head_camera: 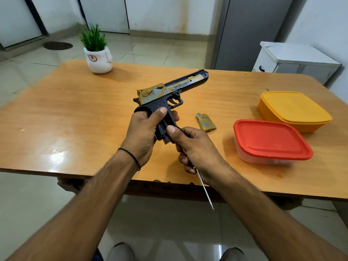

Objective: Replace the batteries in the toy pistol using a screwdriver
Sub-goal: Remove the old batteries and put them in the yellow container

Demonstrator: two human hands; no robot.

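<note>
Nearest, the screwdriver (205, 191) juts bare-tipped past the tabletop (75, 113) edge, back toward the person's legs. The right hand (197, 147) has its fingers curled round the handle while its thumb presses on the butt of the toy pistol (165, 91). With two jobs in one hand, a slip could jab the tip or drop the tool. The left hand (141, 134) is wrapped round the pistol's grip and holds it up off the tabletop. The grip's side looks open, and whether batteries sit inside cannot be told; any loose cell could fall out and roll. Just beyond lies the removed cover (206, 122), loose near the red-lidded box (271, 138), easily knocked. No screw is visible, so one may get lost.
</note>
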